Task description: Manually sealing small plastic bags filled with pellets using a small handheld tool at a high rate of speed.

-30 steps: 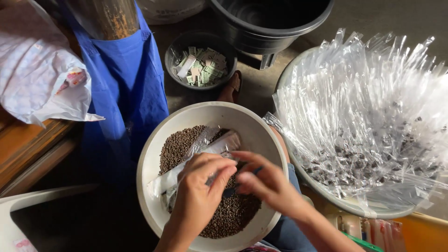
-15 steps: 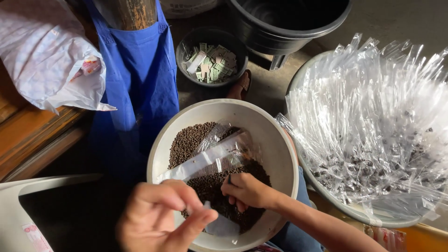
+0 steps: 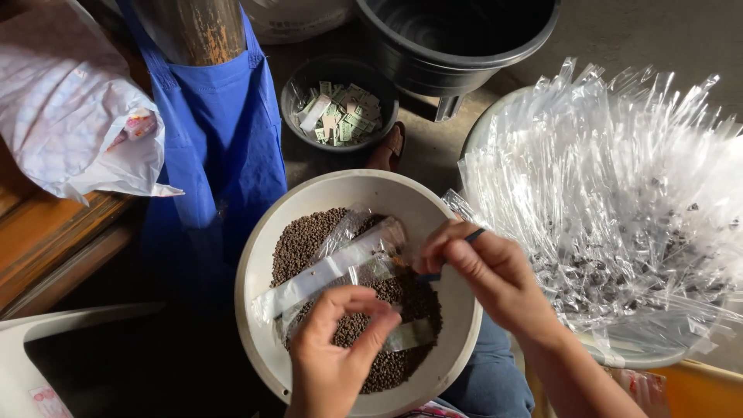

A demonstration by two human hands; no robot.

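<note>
Right hand grip: the right hand (image 3: 491, 271) pinches a thin dark stick (image 3: 453, 255) between thumb and fingertips, closed narrowly on it; the stick slants from upper right down to lower left, its lower end pointing toward the bags in the bowl.
Left hand grip: the left hand (image 3: 340, 340) has fingers curled inward over the near end of a narrow clear plastic bag (image 3: 333, 271); it seems to pinch the film, though what exactly sits between the fingertips is hidden.
Bag: lies on the dark seeds (image 3: 302, 240), long axis running from lower left to upper right, its far end just beside the right hand's stick. The left hand is the nearer of the two to its body.
Bowl: a round cream bowl (image 3: 259, 255) holds the seeds and bags, resting above the person's lap.
Right side: a basin heaped with filled clear bags (image 3: 611, 201), just beside the bowl.
Far side: a small dark tub of paper slips (image 3: 340, 112), a black bucket (image 3: 457, 39), a blue apron (image 3: 217, 139) on a post.
Left: a white plastic sack (image 3: 70, 101) on wood.
</note>
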